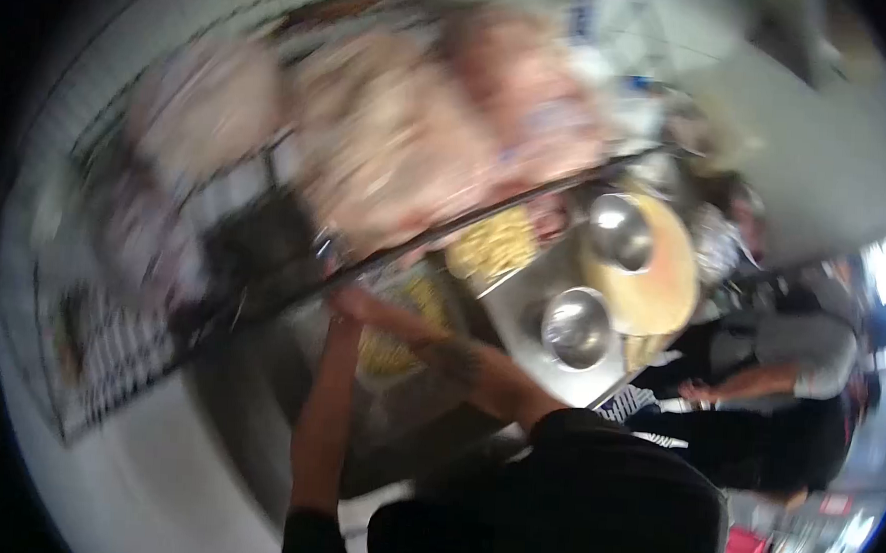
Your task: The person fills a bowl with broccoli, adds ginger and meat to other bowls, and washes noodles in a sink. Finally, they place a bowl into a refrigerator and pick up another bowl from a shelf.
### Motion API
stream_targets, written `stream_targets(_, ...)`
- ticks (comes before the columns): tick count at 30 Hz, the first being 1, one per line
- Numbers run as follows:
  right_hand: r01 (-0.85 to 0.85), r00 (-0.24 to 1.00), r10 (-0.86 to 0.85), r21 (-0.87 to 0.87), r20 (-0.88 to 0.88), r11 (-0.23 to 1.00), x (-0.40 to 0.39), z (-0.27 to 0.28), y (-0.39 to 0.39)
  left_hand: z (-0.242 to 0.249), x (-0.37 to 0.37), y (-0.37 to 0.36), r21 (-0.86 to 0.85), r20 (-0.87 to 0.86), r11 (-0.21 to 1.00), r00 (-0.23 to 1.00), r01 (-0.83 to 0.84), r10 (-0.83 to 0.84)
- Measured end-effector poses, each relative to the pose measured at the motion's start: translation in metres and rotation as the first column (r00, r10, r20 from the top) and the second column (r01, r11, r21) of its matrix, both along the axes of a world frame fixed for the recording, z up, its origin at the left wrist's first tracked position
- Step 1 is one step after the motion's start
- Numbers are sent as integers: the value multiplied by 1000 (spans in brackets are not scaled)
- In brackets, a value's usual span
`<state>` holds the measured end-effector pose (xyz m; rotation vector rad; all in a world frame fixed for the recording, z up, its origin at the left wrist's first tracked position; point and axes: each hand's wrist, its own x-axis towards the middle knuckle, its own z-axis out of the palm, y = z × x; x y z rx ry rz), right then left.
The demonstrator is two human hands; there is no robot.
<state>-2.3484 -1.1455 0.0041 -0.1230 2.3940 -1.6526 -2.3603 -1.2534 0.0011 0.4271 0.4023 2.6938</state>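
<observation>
My right hand (359, 302) and my left hand (343, 309) meet close together under the edge of a shelf, above a metal sink (268, 367). A small shiny metal piece (327, 242), perhaps a tap, is just beyond them. Motion blur smears the fingers, so I cannot make out their shape or anything in them. Below my right forearm, partly covered by it, is a container of yellow pieces (394, 352). To its right, a tray holds more pale yellow cut pieces (495, 244).
Large pinkish plastic bags (390, 134) fill the shelf (446, 222) above the sink. On the right are two metal bowls (577, 329) and a round wooden-looking board (668, 288). Other people (810, 356) stand farther right.
</observation>
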Motion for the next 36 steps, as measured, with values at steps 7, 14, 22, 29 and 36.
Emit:
stream_targets(7, -65, 998, 62, 204, 17, 977, -4, 63, -30, 72, 37, 38, -635, 489, 753, 664, -175, 566)
stream_targets(14, -176, 973, 159, 91, 167, 980, -12, 92, -16, 94, 39, 34, -630, 260, 710, 777, -314, 573)
stream_targets(22, 244, 689, 236, -525, 686, 815, -30, 68, -24, 15, -3, -41, -102, 317, 976, 937, 191, -150)
stream_targets(29, 13, 910, 264, 658, -320, 753, -11, 64, -23, 25, -9, -6, -454, 559, 890, 767, -33, 314)
stream_targets(36, 186, 981, -144, -392, 133, 901, -78, 17, -61, 61, 57, 64, 354, 680, 877, 733, -325, -2)
